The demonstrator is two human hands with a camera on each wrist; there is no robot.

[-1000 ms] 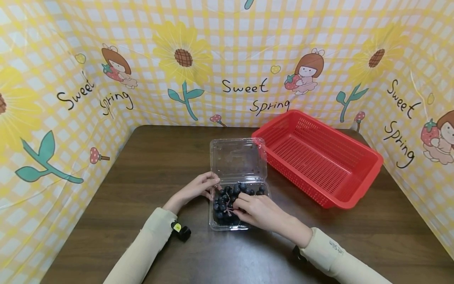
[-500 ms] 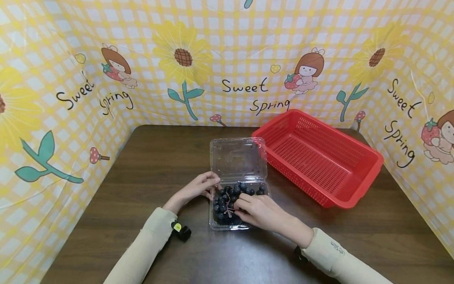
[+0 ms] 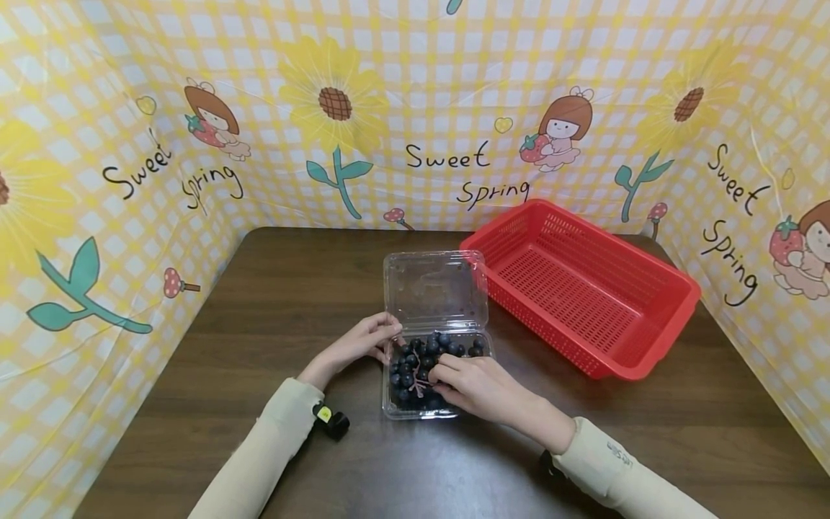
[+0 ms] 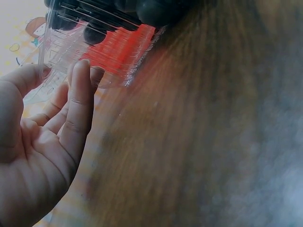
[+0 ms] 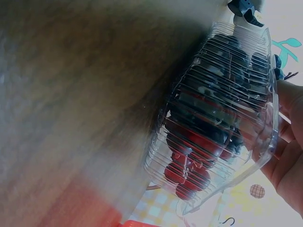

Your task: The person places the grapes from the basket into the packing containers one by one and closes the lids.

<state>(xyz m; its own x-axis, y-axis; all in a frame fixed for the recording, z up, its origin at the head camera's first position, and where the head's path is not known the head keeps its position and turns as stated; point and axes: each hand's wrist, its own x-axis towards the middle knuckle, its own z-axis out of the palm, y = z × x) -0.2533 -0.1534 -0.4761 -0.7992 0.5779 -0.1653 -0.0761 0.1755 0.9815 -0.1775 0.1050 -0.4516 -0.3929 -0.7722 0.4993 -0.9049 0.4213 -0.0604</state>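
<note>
A clear plastic clamshell box (image 3: 387, 407) stands on the table with its lid (image 3: 436, 288) folded back. Dark grapes (image 3: 405, 380) on pale pinkish stems (image 3: 418, 383) fill its base. At the box's left rim, my left hand (image 3: 363, 341) pinches the edge; the left wrist view shows the thumb on one side and fingers on the other. My right hand (image 3: 483, 386) reaches over the right rim, its curled fingers and thumb gripping among the grapes, with the fingertips partly hidden. In the right wrist view, grapes (image 5: 191, 172) show through the ribbed wall.
A red perforated basket (image 3: 677, 292) stands at the back right, its near left corner close to the lid. Patterned cloth walls (image 3: 402, 86) enclose the back and sides of the wooden table (image 3: 292, 277). Each wrist wears a black camera (image 3: 336, 425).
The right hand has shifted very slightly rightward, with its fingers still among the grapes. The left hand, box and basket have stayed in place.
</note>
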